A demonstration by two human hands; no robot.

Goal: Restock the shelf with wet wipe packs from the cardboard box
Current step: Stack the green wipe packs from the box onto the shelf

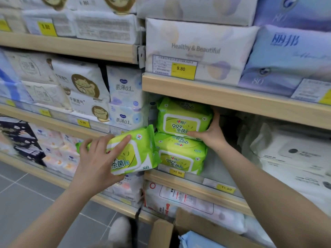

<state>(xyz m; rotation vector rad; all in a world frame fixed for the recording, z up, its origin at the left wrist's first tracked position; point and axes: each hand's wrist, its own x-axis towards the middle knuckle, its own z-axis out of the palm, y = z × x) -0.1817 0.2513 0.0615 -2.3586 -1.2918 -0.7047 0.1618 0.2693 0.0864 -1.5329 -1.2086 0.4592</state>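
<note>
A: What is seen on the light wooden shelf?
B: Two green plastic wet wipe packs are stacked at its left end, above an open brown cardboard box.
A: And the hands?
B: A third green wet wipe pack is gripped by the left hand, beside the stack. The upper stacked pack is held by the right hand, fingers curled behind, thumb in front

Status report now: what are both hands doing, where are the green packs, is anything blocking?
Left hand grips green pack, off the shelf. Right hand holds top shelved pack, stacked on lower pack. Space right of stack open. Cardboard box below.
</note>
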